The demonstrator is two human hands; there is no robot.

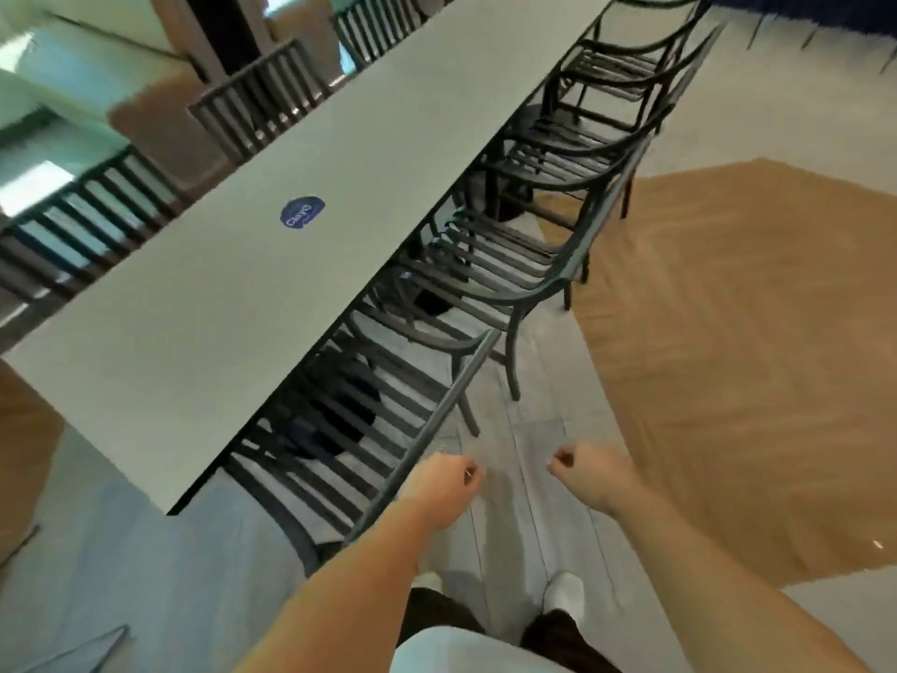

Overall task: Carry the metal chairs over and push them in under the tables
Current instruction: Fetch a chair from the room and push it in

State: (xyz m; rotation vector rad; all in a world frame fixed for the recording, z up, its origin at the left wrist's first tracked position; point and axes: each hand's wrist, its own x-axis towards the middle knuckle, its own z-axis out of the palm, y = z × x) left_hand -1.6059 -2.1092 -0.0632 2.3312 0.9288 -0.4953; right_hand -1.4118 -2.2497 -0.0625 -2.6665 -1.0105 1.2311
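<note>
Long pale surface (301, 264) runs diagonally from lower left to upper right, bare except a blue sticker (302, 212) near its middle. Dark slatted metal chairs line both long sides. On your side the row (509, 245) is tucked with seats under the edge and backs sticking out toward the aisle; the nearest chair (369, 429) sits right by the surface's near corner, its top rail angled toward you. Far side shows more chair backs (262, 99), blurred.

Your left hand (439, 483) hangs just beside the nearest chair's top rail — contact with the rail can't be told. Its grip is a loose fist holding nothing. Your right hand (589, 471) is out over the floor, apart from any chair, fingers also curled in, empty.

Floor (524, 502) under you is grey planks; to the right it changes to a tan wood-look area (728, 357) with an angled border. Your white shoes (563, 592) show at the bottom, standing on the grey part. Background beyond the surface is blurred — pale walls and brownish panels, nothing readable. A dark blue strip (825, 12) runs along the top right corner.
</note>
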